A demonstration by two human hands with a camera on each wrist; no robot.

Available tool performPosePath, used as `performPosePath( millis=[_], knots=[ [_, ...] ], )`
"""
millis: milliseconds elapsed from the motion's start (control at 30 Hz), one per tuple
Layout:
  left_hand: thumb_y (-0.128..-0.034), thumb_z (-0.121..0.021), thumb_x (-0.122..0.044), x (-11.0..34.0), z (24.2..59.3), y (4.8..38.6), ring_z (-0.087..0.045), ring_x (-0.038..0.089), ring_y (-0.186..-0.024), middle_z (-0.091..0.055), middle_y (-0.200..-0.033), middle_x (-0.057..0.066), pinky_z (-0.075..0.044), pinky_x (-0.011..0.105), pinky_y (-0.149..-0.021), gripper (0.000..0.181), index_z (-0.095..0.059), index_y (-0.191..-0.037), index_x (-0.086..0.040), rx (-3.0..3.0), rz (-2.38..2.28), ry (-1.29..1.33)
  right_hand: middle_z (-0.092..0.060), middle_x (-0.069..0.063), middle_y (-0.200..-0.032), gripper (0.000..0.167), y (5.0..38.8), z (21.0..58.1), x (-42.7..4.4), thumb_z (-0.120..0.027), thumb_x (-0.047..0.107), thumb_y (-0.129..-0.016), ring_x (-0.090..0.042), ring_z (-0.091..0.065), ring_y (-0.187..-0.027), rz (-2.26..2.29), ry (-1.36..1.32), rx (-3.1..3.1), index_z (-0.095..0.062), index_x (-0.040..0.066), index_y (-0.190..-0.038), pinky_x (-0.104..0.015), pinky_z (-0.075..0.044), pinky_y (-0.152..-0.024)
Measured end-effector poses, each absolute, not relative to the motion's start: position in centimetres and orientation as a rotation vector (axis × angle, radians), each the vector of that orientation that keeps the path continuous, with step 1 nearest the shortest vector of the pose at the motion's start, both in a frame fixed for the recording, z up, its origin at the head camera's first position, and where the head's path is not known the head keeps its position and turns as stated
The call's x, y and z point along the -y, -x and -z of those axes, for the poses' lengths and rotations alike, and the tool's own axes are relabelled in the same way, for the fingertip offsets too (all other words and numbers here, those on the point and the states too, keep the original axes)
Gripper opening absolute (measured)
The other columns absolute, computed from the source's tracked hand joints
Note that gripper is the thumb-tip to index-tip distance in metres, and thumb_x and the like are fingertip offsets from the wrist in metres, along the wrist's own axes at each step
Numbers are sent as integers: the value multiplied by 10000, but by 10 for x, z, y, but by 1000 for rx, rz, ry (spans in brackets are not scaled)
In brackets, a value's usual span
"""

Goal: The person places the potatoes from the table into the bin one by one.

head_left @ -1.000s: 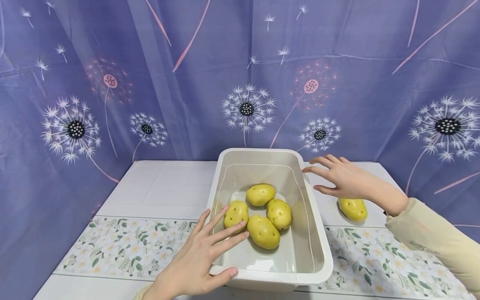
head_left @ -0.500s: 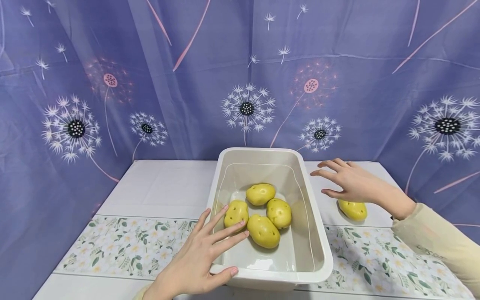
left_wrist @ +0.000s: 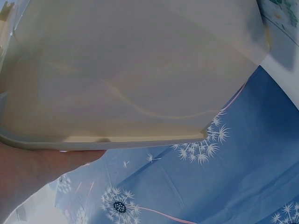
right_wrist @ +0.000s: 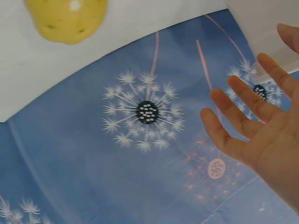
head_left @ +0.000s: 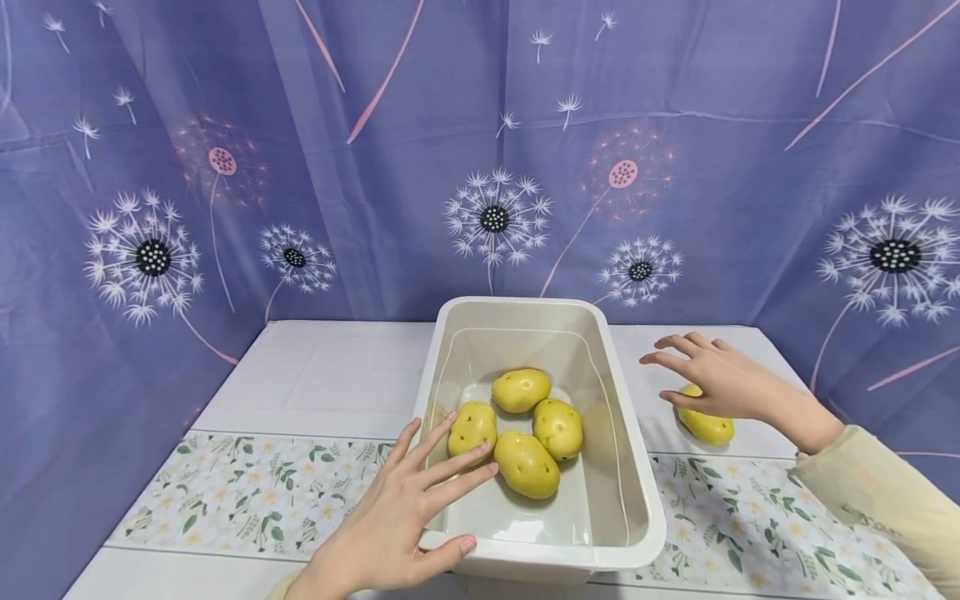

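Note:
A whitish plastic bin [head_left: 647,500] stands on the table with several yellow potatoes [head_left: 527,464] inside. My left hand [head_left: 405,500] lies over the bin's near left corner, its fingers spread and stretched over the rim; the thumb touches the front rim. In the left wrist view, the bin's outer wall [left_wrist: 140,70] fills most of the picture. To the right of the bin, one more potato [head_left: 708,425] lies on the table. My right hand [head_left: 720,379] hovers above and partly hides it. Its fingers are spread, pointing left, and hold nothing; the right wrist view shows that potato [right_wrist: 67,18] apart from the hand.
A purple curtain [head_left: 375,208] with dandelion prints hangs behind and at both sides. The table has a white cover [head_left: 322,375] with a floral strip [head_left: 247,492] across it. The bin reaches close to the back curtain.
My right hand has moved right and slightly down, from beside the bin's right rim to above the lone potato. My left hand and the bin have stayed in place.

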State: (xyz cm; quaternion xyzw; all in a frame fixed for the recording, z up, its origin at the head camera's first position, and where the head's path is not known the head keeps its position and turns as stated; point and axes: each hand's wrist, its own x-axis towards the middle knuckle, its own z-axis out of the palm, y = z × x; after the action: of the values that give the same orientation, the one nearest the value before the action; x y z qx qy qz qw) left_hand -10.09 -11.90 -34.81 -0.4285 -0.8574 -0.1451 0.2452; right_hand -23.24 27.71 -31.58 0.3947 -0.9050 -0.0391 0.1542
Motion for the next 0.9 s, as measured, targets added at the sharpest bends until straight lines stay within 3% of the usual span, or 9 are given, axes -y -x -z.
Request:
performPosePath(
  millis=[433,667,900],
  knots=[
    [-793,-531,-435,119,348,101,-210,303,-1358,-434,-1369,-54,-208,627,-954,581,-415,-1332,-252,2330,408,1174,-540,-111,-1129,435,234,332,-299,-679,268,-740,-311,-513,-987,114,-1033,2717,-559,195,-1153,-493,-456,-664],
    [-823,-487,-451,119,348,101,-212,306,-1357,-437,-1367,-49,-211,635,-948,547,-423,-1327,-248,2326,414,1179,-527,-127,-1139,434,238,341,-310,-682,274,-741,-344,-513,-1000,123,-980,2769,-558,198,-1150,-543,-454,-685],
    [-844,-445,-470,119,348,101,-210,307,-1357,-429,-1373,-53,-218,640,-942,539,-409,-1336,-254,2325,400,1178,-535,-133,-1114,420,240,350,-317,-680,266,-737,-343,-527,-960,148,-954,2784,-566,184,-1132,-492,-452,-643]
  ],
)
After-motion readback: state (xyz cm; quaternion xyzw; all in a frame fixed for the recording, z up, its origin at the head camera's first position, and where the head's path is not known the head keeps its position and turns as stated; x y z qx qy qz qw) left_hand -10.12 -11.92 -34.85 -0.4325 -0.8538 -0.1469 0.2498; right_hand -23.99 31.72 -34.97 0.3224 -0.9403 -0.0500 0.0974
